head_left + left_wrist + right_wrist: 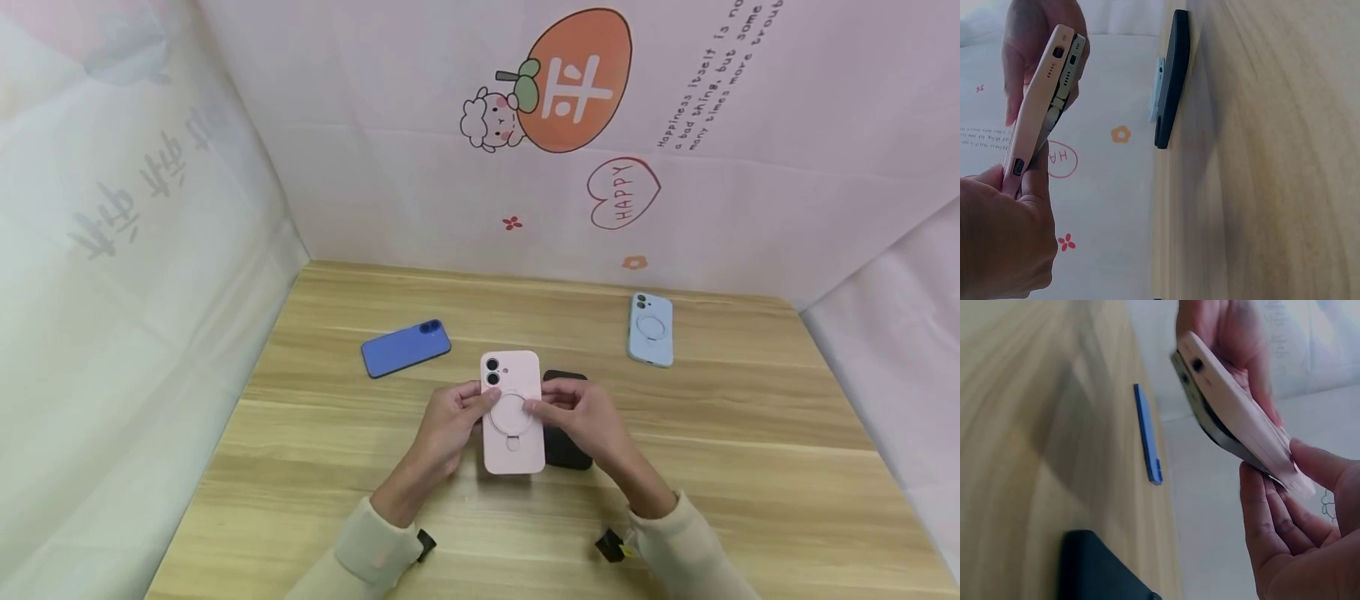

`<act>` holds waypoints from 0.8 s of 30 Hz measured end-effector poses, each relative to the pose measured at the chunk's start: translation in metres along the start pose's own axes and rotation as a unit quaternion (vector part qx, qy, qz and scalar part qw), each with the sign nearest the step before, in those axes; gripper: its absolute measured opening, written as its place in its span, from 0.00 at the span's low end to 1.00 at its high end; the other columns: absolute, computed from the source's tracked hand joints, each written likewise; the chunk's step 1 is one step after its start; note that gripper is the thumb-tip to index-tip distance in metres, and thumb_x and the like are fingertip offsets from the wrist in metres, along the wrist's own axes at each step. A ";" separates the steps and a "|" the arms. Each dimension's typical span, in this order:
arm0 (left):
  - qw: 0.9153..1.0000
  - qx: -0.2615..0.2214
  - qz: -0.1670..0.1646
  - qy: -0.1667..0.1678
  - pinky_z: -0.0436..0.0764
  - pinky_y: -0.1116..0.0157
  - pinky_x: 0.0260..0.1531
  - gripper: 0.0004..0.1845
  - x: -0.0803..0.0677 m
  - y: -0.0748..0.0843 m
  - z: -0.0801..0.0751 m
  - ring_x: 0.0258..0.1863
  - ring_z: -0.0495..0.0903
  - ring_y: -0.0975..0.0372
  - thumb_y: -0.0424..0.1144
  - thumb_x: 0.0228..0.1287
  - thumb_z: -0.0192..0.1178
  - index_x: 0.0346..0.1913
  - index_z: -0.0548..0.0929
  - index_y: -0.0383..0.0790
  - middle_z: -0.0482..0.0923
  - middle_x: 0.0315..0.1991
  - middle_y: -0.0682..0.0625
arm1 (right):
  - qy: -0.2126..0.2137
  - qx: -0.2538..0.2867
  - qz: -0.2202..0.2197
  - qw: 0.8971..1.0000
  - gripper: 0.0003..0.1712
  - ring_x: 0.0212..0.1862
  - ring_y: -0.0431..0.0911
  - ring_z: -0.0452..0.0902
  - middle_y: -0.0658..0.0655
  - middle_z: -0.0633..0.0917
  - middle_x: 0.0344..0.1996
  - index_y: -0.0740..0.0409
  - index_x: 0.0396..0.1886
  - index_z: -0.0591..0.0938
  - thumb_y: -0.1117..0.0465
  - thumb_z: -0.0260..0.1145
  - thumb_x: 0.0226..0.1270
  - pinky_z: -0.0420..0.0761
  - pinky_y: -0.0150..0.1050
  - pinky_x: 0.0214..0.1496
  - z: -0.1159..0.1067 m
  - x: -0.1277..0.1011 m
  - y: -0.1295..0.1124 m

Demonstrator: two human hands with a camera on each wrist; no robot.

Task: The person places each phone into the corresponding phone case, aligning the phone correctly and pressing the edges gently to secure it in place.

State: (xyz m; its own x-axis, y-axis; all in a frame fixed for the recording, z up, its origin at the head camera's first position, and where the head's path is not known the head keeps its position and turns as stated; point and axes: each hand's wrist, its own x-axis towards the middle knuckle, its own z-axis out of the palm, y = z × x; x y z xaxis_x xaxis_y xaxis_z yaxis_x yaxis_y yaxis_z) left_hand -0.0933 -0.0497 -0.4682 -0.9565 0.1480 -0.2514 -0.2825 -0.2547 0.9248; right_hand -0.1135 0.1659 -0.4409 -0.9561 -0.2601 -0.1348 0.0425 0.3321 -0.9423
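Both hands hold a pink phone case [513, 460] with a ring stand and camera cutouts, raised above the table. My left hand [444, 429] pinches its left edge, thumb on the back. On the opposite edge, my right hand [592, 419] pinches it with the thumb near the ring. A pale phone [1067, 76] sits partly in the case; a gap shows between the two along the bottom end in the left wrist view. The right wrist view also shows the phone's edge [1192, 394] standing out from the case. The phone's screen is hidden.
A black phone-shaped piece [566, 452] lies on the wooden table [315, 492], partly behind the right hand. A blue phone [405, 350] lies back left, and a light blue phone case [650, 348] with a ring lies back right. Printed cloth [405, 183] hangs around the table.
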 end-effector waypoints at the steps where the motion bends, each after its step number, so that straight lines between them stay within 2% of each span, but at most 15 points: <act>1: 1.000 -0.002 0.002 0.003 0.89 0.60 0.50 0.17 0.000 0.001 0.000 0.50 0.90 0.52 0.34 0.78 0.62 0.60 0.82 0.24 0.87 0.53 0.33 | -0.008 -0.004 -0.001 1.000 0.15 0.36 0.43 0.90 0.62 0.92 0.37 0.72 0.46 0.87 0.64 0.77 0.68 0.91 0.46 0.44 0.001 -0.001 0.001; 4: 1.000 -0.002 0.006 0.008 0.89 0.61 0.50 0.17 0.001 0.002 -0.001 0.50 0.90 0.52 0.34 0.78 0.62 0.59 0.83 0.24 0.87 0.53 0.33 | -0.021 -0.008 0.000 1.000 0.13 0.36 0.44 0.89 0.62 0.92 0.35 0.71 0.43 0.88 0.63 0.76 0.69 0.92 0.46 0.42 0.005 -0.004 0.003; 8: 1.000 -0.004 0.005 0.008 0.90 0.61 0.49 0.16 0.001 0.002 -0.001 0.49 0.90 0.53 0.33 0.78 0.62 0.59 0.83 0.23 0.88 0.53 0.33 | -0.016 -0.005 0.019 1.000 0.12 0.33 0.44 0.87 0.59 0.91 0.31 0.70 0.39 0.89 0.61 0.74 0.72 0.91 0.39 0.38 0.009 -0.006 0.006; 13: 1.000 -0.009 -0.001 0.004 0.90 0.62 0.47 0.16 0.001 0.003 -0.001 0.46 0.90 0.56 0.32 0.78 0.62 0.59 0.82 0.23 0.88 0.52 0.33 | -0.011 -0.024 0.013 1.000 0.11 0.29 0.44 0.81 0.56 0.88 0.25 0.68 0.35 0.89 0.61 0.74 0.73 0.85 0.34 0.32 0.010 -0.007 0.007; 16: 1.000 -0.008 -0.004 -0.014 0.90 0.62 0.46 0.17 0.002 0.004 -0.002 0.45 0.90 0.57 0.32 0.78 0.61 0.61 0.81 0.22 0.87 0.53 0.33 | -0.014 -0.032 0.002 0.999 0.11 0.27 0.44 0.77 0.55 0.86 0.23 0.68 0.34 0.89 0.63 0.74 0.72 0.80 0.34 0.30 0.008 -0.008 0.006; 21: 0.998 -0.010 -0.010 -0.057 0.89 0.58 0.50 0.21 0.004 0.007 -0.004 0.49 0.89 0.54 0.30 0.78 0.59 0.68 0.75 0.22 0.85 0.56 0.29 | -0.029 -0.038 -0.012 0.999 0.10 0.26 0.41 0.77 0.55 0.86 0.23 0.68 0.34 0.88 0.64 0.74 0.72 0.79 0.32 0.28 0.005 -0.011 0.005; 24: 0.997 -0.004 -0.015 -0.075 0.90 0.58 0.47 0.23 0.004 0.008 -0.006 0.47 0.90 0.53 0.29 0.79 0.59 0.71 0.73 0.23 0.85 0.55 0.29 | -0.039 -0.047 -0.012 0.998 0.10 0.25 0.41 0.75 0.52 0.84 0.21 0.66 0.32 0.88 0.63 0.74 0.72 0.75 0.30 0.26 0.005 -0.013 0.005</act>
State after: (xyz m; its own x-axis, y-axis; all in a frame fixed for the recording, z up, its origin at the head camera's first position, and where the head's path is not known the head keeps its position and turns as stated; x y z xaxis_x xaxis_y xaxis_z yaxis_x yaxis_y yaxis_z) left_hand -0.0995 -0.0569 -0.4638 -0.9264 0.2959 -0.2328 -0.3115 -0.2551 0.9154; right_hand -0.0997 0.1665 -0.4452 -0.9309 -0.3374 -0.1400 -0.0103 0.4074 -0.9132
